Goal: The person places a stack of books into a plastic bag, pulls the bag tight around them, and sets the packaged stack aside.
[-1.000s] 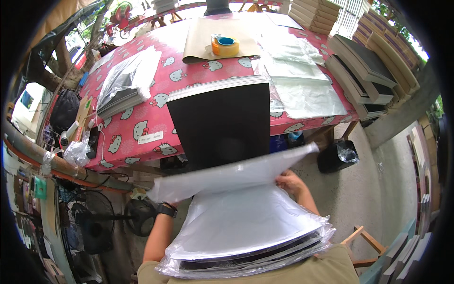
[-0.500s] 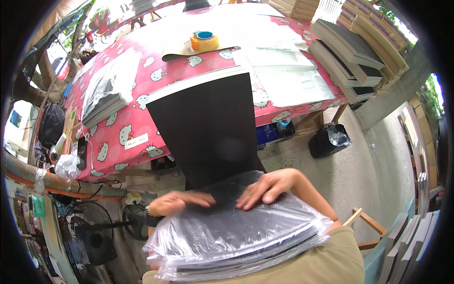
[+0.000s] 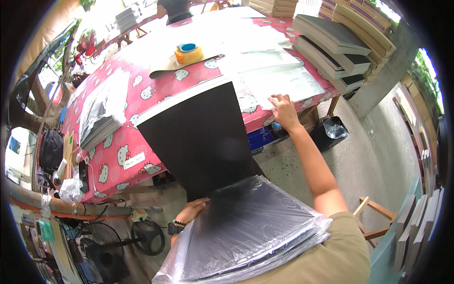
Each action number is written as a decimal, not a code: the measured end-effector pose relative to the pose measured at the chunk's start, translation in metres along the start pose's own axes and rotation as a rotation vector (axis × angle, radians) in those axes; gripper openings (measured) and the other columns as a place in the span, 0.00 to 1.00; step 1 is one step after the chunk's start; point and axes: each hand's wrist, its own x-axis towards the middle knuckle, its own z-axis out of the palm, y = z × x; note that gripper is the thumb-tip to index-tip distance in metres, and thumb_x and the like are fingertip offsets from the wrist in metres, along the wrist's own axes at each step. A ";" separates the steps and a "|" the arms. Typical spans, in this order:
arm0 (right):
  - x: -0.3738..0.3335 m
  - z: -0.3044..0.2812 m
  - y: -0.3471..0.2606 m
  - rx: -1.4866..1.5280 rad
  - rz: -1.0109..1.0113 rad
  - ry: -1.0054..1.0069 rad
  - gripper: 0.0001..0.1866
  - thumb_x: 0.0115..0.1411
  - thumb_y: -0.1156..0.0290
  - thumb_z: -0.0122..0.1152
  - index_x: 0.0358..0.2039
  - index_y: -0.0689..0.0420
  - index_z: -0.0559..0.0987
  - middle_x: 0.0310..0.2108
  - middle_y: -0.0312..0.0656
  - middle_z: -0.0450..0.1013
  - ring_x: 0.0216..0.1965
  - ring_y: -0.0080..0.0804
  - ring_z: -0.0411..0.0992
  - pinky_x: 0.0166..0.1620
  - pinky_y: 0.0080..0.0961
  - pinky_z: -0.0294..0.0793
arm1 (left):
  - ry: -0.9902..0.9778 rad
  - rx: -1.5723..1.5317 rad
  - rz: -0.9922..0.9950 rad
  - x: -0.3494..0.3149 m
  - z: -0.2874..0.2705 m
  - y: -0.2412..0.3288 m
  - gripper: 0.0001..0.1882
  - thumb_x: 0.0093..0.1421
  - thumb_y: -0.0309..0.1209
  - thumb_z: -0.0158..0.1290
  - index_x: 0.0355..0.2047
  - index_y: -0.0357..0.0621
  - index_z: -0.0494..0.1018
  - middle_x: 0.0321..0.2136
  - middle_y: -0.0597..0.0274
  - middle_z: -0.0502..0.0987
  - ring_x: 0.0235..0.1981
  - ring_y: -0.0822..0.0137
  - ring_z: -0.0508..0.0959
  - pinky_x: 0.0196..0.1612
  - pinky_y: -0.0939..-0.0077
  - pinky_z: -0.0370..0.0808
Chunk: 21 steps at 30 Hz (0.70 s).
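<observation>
A stack of flat dark items in clear plastic wrap (image 3: 255,232) lies across my lap. My left hand (image 3: 191,210) rests at its left edge, fingers stretched out over the dark surface. Beyond it, a large black-covered book or board (image 3: 198,137) with a white edge leans from the table toward me. My right hand (image 3: 285,112) is reached out to the near edge of a pile of clear plastic sheets or bags (image 3: 288,85) on the table. Its fingers are slightly bent and apart, with nothing visible gripped.
The pink patterned table (image 3: 142,102) also bears a roll of yellow tape (image 3: 188,53) and a plastic-covered stack (image 3: 100,118). Thick dark books (image 3: 333,35) are piled at the right. A black bin (image 3: 331,134) stands below; fans (image 3: 101,251) are at lower left. Another person (image 3: 175,10) is far back.
My right hand has left the wrapped stack and moved forward to the plastic sheets on the table. My left hand has shifted to the stack's left edge. The view has shifted somewhat.
</observation>
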 end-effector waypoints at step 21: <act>0.020 0.032 0.045 0.412 0.487 -0.066 0.13 0.49 0.65 0.58 0.29 0.63 0.77 0.24 0.40 0.72 0.25 0.29 0.69 0.31 0.21 0.68 | 0.120 -0.125 -0.116 -0.004 0.002 0.007 0.20 0.56 0.36 0.46 0.48 0.41 0.65 0.43 0.53 0.70 0.45 0.62 0.70 0.47 0.76 0.65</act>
